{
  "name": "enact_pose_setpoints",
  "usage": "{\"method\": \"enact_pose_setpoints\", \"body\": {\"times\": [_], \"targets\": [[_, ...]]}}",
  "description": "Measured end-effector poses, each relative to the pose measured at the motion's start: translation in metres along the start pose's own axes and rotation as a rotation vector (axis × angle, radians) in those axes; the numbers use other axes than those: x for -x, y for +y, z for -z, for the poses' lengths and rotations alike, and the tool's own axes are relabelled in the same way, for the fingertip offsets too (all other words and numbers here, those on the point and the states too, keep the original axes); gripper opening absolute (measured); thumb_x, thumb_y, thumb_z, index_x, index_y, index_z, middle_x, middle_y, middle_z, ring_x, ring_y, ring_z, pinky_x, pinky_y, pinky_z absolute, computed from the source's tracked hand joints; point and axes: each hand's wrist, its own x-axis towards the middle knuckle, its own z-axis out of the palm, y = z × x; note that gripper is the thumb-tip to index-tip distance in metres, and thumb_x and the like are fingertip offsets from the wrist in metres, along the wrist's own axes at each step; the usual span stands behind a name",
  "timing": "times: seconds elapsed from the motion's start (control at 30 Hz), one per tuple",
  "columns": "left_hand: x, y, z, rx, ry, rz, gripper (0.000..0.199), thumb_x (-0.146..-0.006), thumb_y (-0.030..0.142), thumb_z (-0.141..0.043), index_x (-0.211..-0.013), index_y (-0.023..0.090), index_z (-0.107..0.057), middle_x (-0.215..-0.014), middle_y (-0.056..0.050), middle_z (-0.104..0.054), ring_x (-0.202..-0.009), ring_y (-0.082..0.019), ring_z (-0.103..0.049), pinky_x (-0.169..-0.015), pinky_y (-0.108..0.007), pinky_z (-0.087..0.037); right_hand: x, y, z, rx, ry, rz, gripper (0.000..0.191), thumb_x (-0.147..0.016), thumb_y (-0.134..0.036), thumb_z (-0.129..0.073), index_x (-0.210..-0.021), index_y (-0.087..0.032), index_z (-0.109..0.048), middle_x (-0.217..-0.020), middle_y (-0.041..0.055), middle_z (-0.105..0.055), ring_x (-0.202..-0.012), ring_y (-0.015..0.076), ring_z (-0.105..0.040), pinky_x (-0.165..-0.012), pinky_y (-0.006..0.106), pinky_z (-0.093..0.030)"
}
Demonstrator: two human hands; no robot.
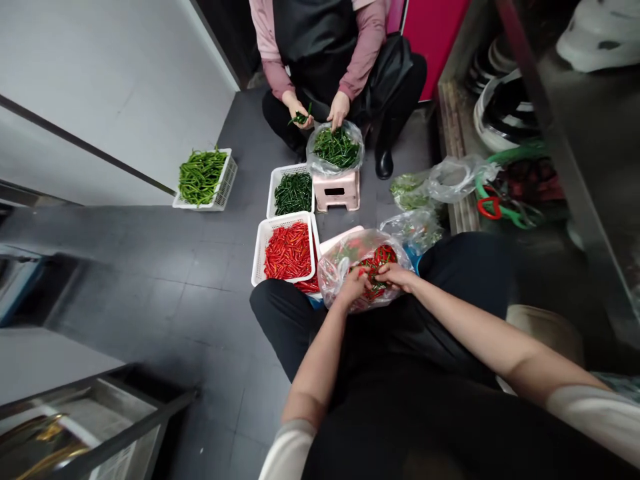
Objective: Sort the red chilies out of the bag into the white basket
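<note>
An open clear plastic bag [333, 277] sits between my knees, holding red chili peppers with green stems [385, 255]. Over the bag's mouth, my left hand [354, 285] is closed around red chili peppers, a bit of red showing at its fingertips. Close beside it, my right hand [397, 276] pinches at a red chili pepper among the stems; its fingertips are partly lost against the pile. To the left, a white basket [257, 257] is heaped with loose red chilies [289, 252]. More red chilies lie in a container under it.
Across from me, a co-worker's hands [339, 108] handle green chilies in a bag [336, 148] on a pink stool [338, 193]. White baskets hold dark green chilies [294, 193] and long green peppers [201, 177]. Right are plastic bags [415, 227], red-handled scissors [490, 207] and a metal shelf [580, 160].
</note>
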Motion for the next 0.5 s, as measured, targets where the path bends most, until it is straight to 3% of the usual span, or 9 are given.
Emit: {"method": "enact_pose_setpoints", "body": {"times": [0.1, 0.17, 0.23, 0.37, 0.5], "targets": [[-0.017, 0.013, 0.017, 0.113, 0.251, 0.043, 0.021, -0.087, 0.019, -0.042, -0.105, 0.015, -0.052, -0.057, 0.003, -0.056, -0.041, -0.006, -0.038, -0.046, -0.017, -0.030, -0.019, -0.004, 0.001, 0.327, 0.393, 0.126, 0.024, -0.070, -0.026, -0.068, -0.089, -0.019, -0.055, -0.068, 0.0011, -0.057, -0.057, 0.0149, -0.053, -0.052, 0.025, -0.041], [-0.023, 0.023, 0.027, 0.168, 0.329, 0.000, 0.017, -0.087, 0.019, -0.043, -0.101, 0.015, -0.052, -0.062, 0.002, -0.059, -0.042, -0.005, -0.039, -0.045, -0.016, -0.029, -0.031, -0.010, 0.000, 0.480, 0.500, 0.177, 0.026, -0.074, -0.030, -0.064, -0.096, -0.017, -0.058, -0.087, 0.0079, -0.062, -0.078, 0.0208, -0.059, -0.067, 0.029, -0.045], [-0.024, 0.030, 0.033, 0.205, 0.317, -0.047, 0.015, -0.087, 0.018, -0.044, -0.098, 0.016, -0.052, -0.067, 0.001, -0.061, -0.045, -0.005, -0.043, -0.045, -0.015, -0.030, -0.042, -0.018, -0.004, 0.508, 0.503, 0.184, 0.032, -0.077, -0.036, -0.062, -0.102, -0.017, -0.059, -0.097, 0.0108, -0.063, -0.090, 0.0238, -0.059, -0.076, 0.032, -0.045], [-0.018, 0.028, 0.031, 0.288, 0.248, -0.018, 0.006, -0.084, 0.017, -0.046, -0.090, 0.017, -0.049, -0.069, 0.001, -0.060, -0.048, -0.005, -0.047, -0.044, -0.015, -0.029, -0.054, -0.028, -0.025, 0.404, 0.517, 0.217, 0.037, -0.076, -0.033, -0.063, -0.110, -0.019, -0.056, -0.099, 0.0091, -0.064, -0.089, 0.0235, -0.060, -0.080, 0.034, -0.045], [-0.005, 0.010, 0.022, 0.346, 0.228, 0.088, 0.004, -0.081, 0.016, -0.049, -0.083, 0.018, -0.046, -0.059, 0.005, -0.050, -0.042, -0.005, -0.039, -0.040, -0.016, -0.023, -0.042, -0.023, -0.038, 0.268, 0.374, 0.473, 0.034, -0.073, -0.014, -0.060, -0.106, -0.023, -0.057, -0.105, 0.0025, -0.063, -0.096, 0.0199, -0.058, -0.090, 0.035, -0.042]]}}
